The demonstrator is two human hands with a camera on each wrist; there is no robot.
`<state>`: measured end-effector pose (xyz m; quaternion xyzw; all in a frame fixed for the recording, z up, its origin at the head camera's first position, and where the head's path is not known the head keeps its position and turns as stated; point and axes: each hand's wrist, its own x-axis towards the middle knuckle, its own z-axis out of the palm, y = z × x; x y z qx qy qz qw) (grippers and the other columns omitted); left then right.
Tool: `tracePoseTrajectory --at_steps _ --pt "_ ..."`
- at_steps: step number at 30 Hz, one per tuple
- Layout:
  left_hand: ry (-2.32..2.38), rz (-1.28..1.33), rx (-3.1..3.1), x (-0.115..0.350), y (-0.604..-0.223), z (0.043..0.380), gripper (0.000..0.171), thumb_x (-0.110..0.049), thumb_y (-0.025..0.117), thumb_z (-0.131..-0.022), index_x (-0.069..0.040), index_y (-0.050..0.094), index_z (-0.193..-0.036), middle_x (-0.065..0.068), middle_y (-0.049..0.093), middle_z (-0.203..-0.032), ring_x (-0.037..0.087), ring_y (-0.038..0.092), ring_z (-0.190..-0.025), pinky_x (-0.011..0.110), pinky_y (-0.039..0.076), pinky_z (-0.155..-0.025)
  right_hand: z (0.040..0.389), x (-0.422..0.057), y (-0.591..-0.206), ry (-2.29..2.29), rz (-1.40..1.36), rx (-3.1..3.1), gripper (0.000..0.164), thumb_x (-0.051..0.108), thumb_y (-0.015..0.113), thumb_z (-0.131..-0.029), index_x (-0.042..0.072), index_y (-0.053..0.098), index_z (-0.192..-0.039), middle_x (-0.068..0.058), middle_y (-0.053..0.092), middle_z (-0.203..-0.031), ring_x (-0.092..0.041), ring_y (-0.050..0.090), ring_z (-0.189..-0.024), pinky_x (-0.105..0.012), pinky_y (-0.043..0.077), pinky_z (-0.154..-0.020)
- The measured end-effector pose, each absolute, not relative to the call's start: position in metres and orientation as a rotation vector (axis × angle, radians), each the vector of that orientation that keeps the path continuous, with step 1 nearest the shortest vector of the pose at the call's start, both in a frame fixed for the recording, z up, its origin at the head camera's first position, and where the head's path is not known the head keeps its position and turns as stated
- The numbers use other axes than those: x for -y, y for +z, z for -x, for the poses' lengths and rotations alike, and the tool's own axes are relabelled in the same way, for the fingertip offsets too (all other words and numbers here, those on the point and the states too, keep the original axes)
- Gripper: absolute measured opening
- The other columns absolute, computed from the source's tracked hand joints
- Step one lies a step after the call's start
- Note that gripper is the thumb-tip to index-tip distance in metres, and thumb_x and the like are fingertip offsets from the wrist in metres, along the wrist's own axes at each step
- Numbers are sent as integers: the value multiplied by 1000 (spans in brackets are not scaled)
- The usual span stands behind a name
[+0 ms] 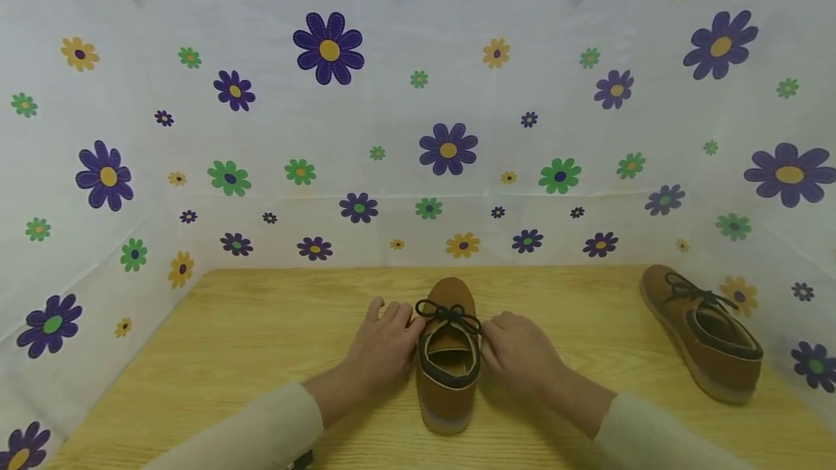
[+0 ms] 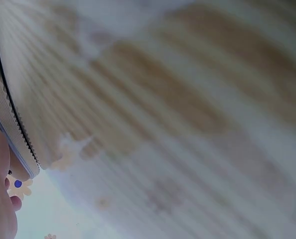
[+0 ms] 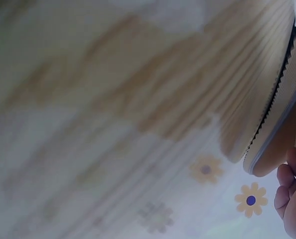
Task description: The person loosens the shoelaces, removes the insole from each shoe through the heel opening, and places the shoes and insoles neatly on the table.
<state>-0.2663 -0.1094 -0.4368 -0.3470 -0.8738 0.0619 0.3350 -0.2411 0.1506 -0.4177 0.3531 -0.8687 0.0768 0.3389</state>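
A brown lace-up shoe (image 1: 445, 394) stands upright on the wooden table in the head view, its toe pointing away from me. Its dark shoelace (image 1: 449, 314) is tied in a bow with a loop to each side. From the left, my left hand (image 1: 385, 343) pinches the bow's left side between thumb and forefinger, its other fingers loosely bent. On the opposite side my right hand (image 1: 522, 354) pinches the bow's right side, fingers curled. Both wrist views show the shoe's pale sole edge (image 3: 275, 109) beside the fingers; the lace is hidden there.
A matching brown shoe (image 1: 728, 368) with a tied dark lace sits at the table's right side. The wooden tabletop (image 1: 261, 325) is enclosed at the back and sides by a white flowered sheet (image 1: 392, 114). A small dark object (image 1: 302, 460) shows beside the left sleeve.
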Motion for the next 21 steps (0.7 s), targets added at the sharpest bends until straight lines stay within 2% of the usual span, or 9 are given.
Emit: tracePoseTrajectory --at_steps 8,16,21 --pt "167 931 2257 111 -437 267 7 -18 60 -91 -14 60 -97 3 49 -86 23 48 -79 49 34 -90 243 -156 -421 157 -912 2249 22 12 55 -82 17 43 -65 9 34 -59 -9 32 -57 -22 31 -54" --pt "173 942 2228 116 -439 267 10 -17 56 -89 -14 62 -97 4 52 -87 25 49 -80 48 35 -89 241 -163 -420 129 -865 2392 27 13 57 -87 18 43 -64 8 34 -59 -9 33 -58 -24 35 -57" --pt "163 960 2217 119 -440 266 12 -18 59 -89 -14 61 -100 3 51 -87 25 48 -80 48 35 -89 239 -171 -420 124 -848 2432 28 13 58 -87 18 44 -64 9 35 -58 -8 33 -57 -24 35 -57"
